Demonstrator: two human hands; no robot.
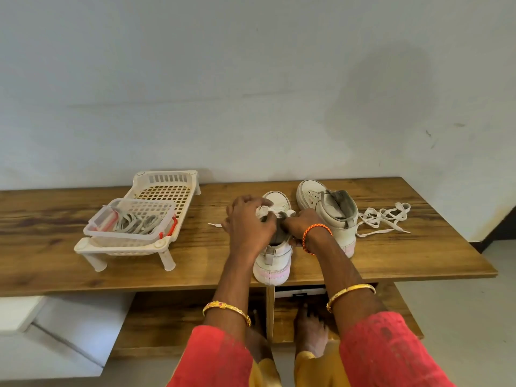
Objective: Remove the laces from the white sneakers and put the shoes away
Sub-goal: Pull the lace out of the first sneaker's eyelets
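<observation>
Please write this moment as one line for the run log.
phase: unlacing | both hands: on lace of near sneaker | left hand | right hand | far sneaker: unlaced | loose lace: on table

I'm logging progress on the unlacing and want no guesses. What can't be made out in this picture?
- Head view: how many eyelets of the near sneaker still hold lace; the left hand and right hand cover them.
- Head view: each hand's exact grip on the lace; fingers overlap.
- Head view: contents of the clear container beyond grey loops; its walls blur them.
- Head view: the drawer below; the table edge hides it.
</observation>
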